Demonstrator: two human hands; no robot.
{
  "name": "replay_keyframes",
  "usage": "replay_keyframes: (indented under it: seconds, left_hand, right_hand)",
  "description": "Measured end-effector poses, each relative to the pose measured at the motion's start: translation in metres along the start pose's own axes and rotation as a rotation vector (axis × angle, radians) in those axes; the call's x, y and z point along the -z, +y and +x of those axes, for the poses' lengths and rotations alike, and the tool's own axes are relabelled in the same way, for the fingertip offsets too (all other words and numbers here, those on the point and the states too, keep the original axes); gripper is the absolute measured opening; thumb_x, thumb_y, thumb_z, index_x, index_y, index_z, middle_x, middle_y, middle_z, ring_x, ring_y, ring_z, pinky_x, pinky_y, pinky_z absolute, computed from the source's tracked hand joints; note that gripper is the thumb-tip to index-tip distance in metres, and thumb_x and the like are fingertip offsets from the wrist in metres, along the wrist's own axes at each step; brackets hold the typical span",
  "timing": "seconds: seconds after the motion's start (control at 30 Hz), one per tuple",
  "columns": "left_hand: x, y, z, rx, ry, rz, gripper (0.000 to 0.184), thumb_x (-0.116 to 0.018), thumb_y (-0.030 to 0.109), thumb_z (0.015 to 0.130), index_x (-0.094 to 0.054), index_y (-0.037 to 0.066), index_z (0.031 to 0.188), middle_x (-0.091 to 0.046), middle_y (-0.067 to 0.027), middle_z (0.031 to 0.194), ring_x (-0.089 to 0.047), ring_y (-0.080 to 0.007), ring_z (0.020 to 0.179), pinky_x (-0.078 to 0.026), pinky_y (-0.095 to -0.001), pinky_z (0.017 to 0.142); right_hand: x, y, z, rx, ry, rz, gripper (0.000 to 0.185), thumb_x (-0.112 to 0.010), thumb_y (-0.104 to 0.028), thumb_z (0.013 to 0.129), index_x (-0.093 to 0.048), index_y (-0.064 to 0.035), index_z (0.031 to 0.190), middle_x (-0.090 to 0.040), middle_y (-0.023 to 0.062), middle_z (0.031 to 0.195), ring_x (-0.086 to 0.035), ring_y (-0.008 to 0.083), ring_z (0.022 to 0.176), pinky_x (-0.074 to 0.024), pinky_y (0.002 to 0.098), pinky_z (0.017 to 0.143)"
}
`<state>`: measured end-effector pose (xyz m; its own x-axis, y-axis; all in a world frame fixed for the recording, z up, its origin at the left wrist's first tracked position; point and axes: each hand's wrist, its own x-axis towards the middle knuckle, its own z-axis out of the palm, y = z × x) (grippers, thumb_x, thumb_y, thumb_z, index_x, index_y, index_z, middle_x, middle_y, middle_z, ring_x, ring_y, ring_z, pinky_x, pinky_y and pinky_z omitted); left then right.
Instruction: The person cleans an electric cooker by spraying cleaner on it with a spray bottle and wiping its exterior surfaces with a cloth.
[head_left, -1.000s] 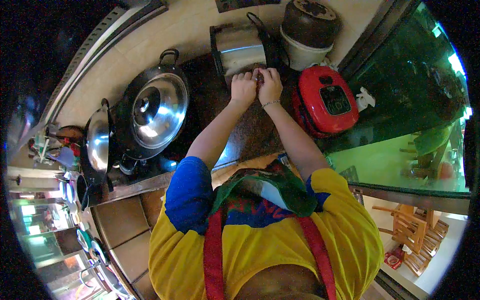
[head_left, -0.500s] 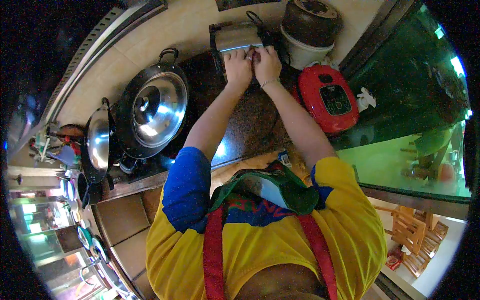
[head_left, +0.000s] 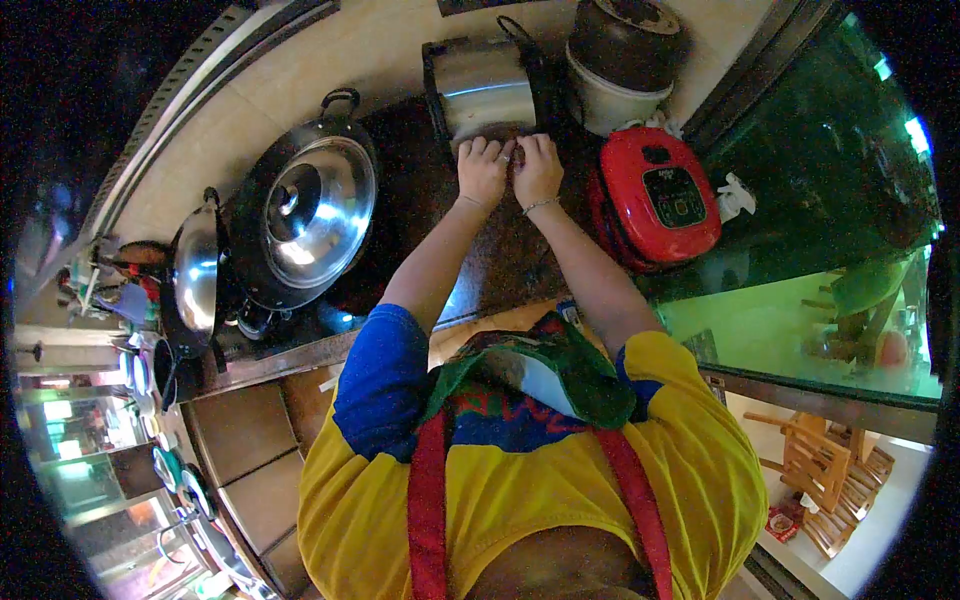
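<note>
Side by side, my left hand [head_left: 484, 176] and my right hand [head_left: 537, 170] are at the near edge of a silver box-shaped appliance [head_left: 487, 95] with black sides. The fingers of both are curled and closed. A small dark reddish-brown thing [head_left: 517, 157] shows between them, mostly covered by my fingers; its kind I cannot make out. My right wrist wears a bracelet. The dark countertop [head_left: 500, 245] lies beneath my forearms.
On the left, a large black wok [head_left: 245, 250] carries a shiny domed lid [head_left: 318, 205], and a smaller pan [head_left: 196, 275] stands beyond it. To the right are a red cooker [head_left: 655, 205] and a brown-and-white container [head_left: 620, 75]. A green-tinted glass pane [head_left: 790, 210] borders that side.
Both hands have moved back toward my body, from over the silver appliance to its near edge, still close together. More of the appliance's shiny top shows now.
</note>
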<state>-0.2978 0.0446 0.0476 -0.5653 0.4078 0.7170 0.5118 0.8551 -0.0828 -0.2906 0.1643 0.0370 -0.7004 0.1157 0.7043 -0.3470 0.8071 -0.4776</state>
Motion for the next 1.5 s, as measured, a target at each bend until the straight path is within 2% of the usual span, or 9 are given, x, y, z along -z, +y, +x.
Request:
replay_keyframes:
  seconds: [0.2,0.33,0.6,0.67,0.97,1.17,1.23,1.33,1.5]
  left_hand:
    - [-0.011,-0.023,0.043,-0.084,0.003,0.037,0.025,-0.064,0.025,0.071,-0.07,0.017,0.094,-0.064,-0.0029,0.099,-0.055,-0.025,0.1,-0.038,-0.0448,0.083]
    - [0.008,-0.021,0.086,0.017,-0.042,0.016,0.014,-0.061,0.02,0.077,-0.072,0.012,0.077,-0.064,-0.0061,0.096,-0.056,-0.0247,0.093,-0.036,-0.0413,0.083]
    - [-0.009,-0.012,0.076,0.066,-0.028,0.025,0.015,-0.061,0.019,0.077,-0.072,0.009,0.073,-0.062,-0.0097,0.097,-0.051,-0.0286,0.103,-0.036,-0.0433,0.088]
    - [-0.011,-0.01,0.058,0.035,-0.046,0.0,0.015,-0.061,0.017,0.076,-0.072,0.007,0.077,-0.06,-0.0106,0.103,-0.049,-0.0298,0.105,-0.036,-0.0447,0.093]
    - [0.003,-0.012,0.037,0.063,-0.202,0.132,0.016,-0.062,0.019,0.076,-0.07,0.013,0.088,-0.057,-0.0072,0.11,-0.048,-0.0288,0.111,-0.032,-0.0494,0.097]
    - [0.045,-0.031,0.032,0.41,0.321,0.052,0.06,-0.069,0.017,0.073,-0.049,0.003,0.128,-0.055,-0.0166,0.113,-0.052,-0.0342,0.108,-0.038,-0.0468,0.092]
    - [0.038,-0.034,0.024,0.751,0.206,-0.282,0.065,-0.07,0.022,0.073,-0.048,-0.003,0.129,-0.056,-0.0228,0.112,-0.058,-0.0371,0.099,-0.047,-0.0442,0.085]
    - [0.032,-0.049,0.026,0.82,-0.042,-0.282,0.068,-0.071,0.027,0.073,-0.049,-0.008,0.127,-0.057,-0.0262,0.112,-0.062,-0.0385,0.093,-0.052,-0.0408,0.078]
    - [0.038,-0.058,0.019,0.746,-0.003,-0.263,0.069,-0.071,0.027,0.071,-0.051,-0.005,0.128,-0.06,-0.0236,0.112,-0.062,-0.035,0.096,-0.051,-0.0398,0.083]
  right_hand:
    - [0.007,0.012,0.04,0.035,-0.118,-0.056,0.039,-0.069,-0.008,0.067,-0.062,-0.0078,0.106,-0.054,0.0131,0.111,-0.052,0.0343,0.108,-0.0482,0.0436,0.086]
    - [0.016,0.013,0.083,-0.024,-0.215,-0.036,0.04,-0.067,-0.008,0.069,-0.064,-0.0073,0.108,-0.056,0.0136,0.117,-0.055,0.0334,0.107,-0.0478,0.0436,0.088]
    - [0.0,0.026,0.067,0.011,-0.073,-0.057,0.031,-0.066,-0.006,0.073,-0.066,-0.0098,0.103,-0.059,0.0101,0.101,-0.057,0.0325,0.097,-0.0486,0.0414,0.08]
    - [0.004,0.021,0.052,-0.057,-0.164,0.024,0.04,-0.063,-0.001,0.067,-0.063,-0.0073,0.107,-0.056,0.0149,0.116,-0.054,0.0367,0.107,-0.0475,0.0442,0.087]
    - [-0.018,0.027,0.02,0.069,-0.122,0.036,0.045,-0.067,-0.002,0.066,-0.061,-0.0075,0.11,-0.055,0.0119,0.113,-0.053,0.0333,0.107,-0.0479,0.0408,0.086]
    - [-0.017,-0.024,0.038,0.204,-0.088,0.183,0.031,-0.067,-0.002,0.071,-0.065,-0.0077,0.101,-0.059,0.0088,0.097,-0.058,0.0297,0.094,-0.0506,0.0389,0.078]
    - [-0.017,-0.038,0.053,0.224,-0.119,0.154,0.028,-0.067,-0.004,0.073,-0.066,-0.0085,0.101,-0.06,0.0083,0.098,-0.058,0.0295,0.094,-0.0508,0.0389,0.078]
    - [-0.024,-0.05,0.088,0.272,-0.163,0.135,0.024,-0.065,-0.008,0.076,-0.068,-0.0096,0.1,-0.06,0.0083,0.1,-0.059,0.0298,0.093,-0.0512,0.0393,0.077]
    - [-0.052,-0.065,0.141,0.244,-0.312,0.048,0.022,-0.061,-0.015,0.082,-0.068,-0.0102,0.102,-0.062,0.0115,0.1,-0.062,0.0328,0.083,-0.0519,0.0414,0.074]
